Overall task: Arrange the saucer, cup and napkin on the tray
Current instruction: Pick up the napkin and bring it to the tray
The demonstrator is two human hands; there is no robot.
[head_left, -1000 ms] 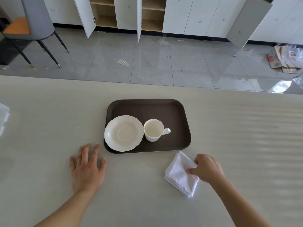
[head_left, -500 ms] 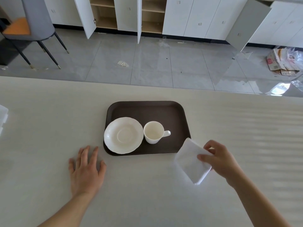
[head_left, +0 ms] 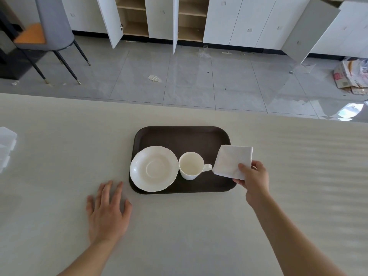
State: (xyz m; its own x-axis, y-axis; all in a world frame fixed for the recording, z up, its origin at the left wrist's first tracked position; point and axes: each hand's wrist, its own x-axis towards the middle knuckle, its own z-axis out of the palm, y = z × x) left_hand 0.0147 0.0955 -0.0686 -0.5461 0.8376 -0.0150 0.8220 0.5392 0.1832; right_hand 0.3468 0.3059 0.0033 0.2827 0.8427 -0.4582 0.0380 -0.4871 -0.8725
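Note:
A dark brown tray (head_left: 179,136) lies on the pale table. A white saucer (head_left: 153,168) sits in its left part, slightly over the near-left rim. To the saucer's right stands a white cup (head_left: 190,166), handle pointing right. My right hand (head_left: 253,179) pinches a folded white napkin (head_left: 232,161) by its near corner and holds it over the tray's right edge, beside the cup handle. My left hand (head_left: 108,211) rests flat on the table, fingers spread, just left of the tray's near-left corner.
A white object (head_left: 7,144) sits at the table's left edge. Beyond the far table edge are a grey tiled floor, open white cabinets, a grey chair (head_left: 49,26) at the back left and cardboard (head_left: 350,76) at the right.
My right hand has lifted the napkin off the table in front of the tray and carried it up and right, over the tray's right edge. My left hand has stayed put.

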